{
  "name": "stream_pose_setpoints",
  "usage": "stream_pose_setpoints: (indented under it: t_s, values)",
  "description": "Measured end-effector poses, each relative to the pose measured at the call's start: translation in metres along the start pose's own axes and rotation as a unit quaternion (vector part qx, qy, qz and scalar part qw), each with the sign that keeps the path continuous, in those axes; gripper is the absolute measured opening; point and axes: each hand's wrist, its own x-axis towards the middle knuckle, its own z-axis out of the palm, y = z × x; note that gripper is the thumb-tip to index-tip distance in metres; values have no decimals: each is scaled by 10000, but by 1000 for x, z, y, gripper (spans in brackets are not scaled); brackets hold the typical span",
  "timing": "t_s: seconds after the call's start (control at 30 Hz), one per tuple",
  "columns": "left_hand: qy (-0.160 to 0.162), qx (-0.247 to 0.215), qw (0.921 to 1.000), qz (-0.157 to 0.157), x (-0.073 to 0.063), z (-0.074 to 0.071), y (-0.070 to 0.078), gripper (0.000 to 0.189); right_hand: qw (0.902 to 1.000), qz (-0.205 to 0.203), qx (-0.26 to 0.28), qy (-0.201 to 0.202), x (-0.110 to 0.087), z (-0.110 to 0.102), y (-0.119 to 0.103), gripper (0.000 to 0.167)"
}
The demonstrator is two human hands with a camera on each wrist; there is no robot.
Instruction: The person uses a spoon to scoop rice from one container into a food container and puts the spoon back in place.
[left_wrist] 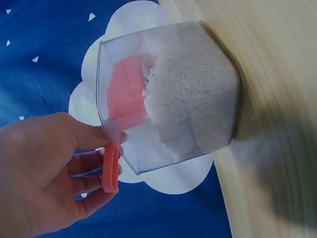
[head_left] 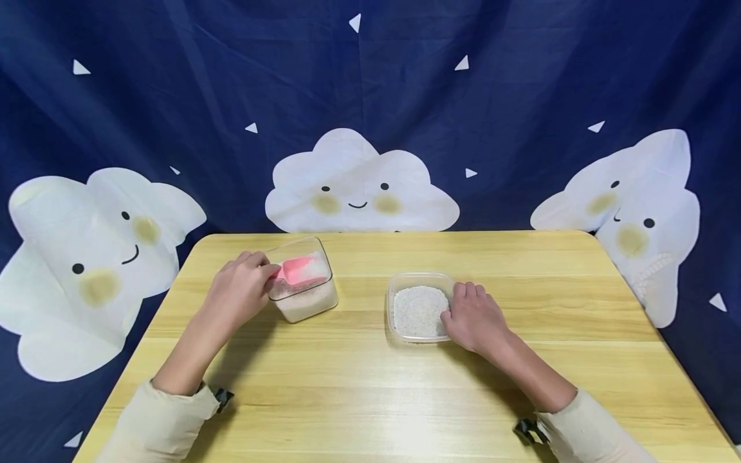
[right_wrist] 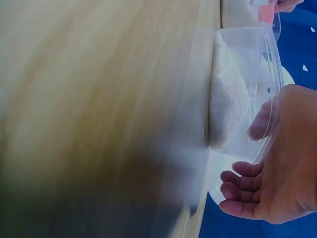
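One cloud-print curtain [head_left: 370,83] behind table [head_left: 359,386]; left hand [head_left: 238,290] grips pink scoop [head_left: 296,271] inside clear grain box [head_left: 309,303], right hand [head_left: 477,318] pinches tub [head_left: 419,279].

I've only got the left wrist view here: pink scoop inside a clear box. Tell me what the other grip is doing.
Observer: The right grip is holding the right-hand side of a clear tub, one you don't have in your picture.
Operator: Report what's in that tub.
Observer: White grains, spread over its floor and lying below the rim.
Operator: Now give me its position against my clear box.
Observer: It stands to the right of your box, apart from it, with bare tabletop between the two.
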Motion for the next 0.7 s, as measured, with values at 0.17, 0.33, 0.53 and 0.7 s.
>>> stream_pose_setpoints:
  t_s: [0.17, 0.33, 0.53, 0.7]
  values:
    - [27, -170, 9998, -139, -3, -2, -3, 18, 10000, -19, -16, 20, 0, 0, 0, 29]
    - [146, -287, 9991, -260, -5, -4, -6, 19, 10000, -22, -29, 28, 0, -1, -1, 28]
    - [349, -523, 9972, -393, -10, -5, -7, 19, 10000, -44, -39, 40, -2, -2, -2, 27]
    - [495, -651, 9955, -480, -13, -6, -6, 19, 9999, -74, -63, 72, -1, -1, -1, 27]
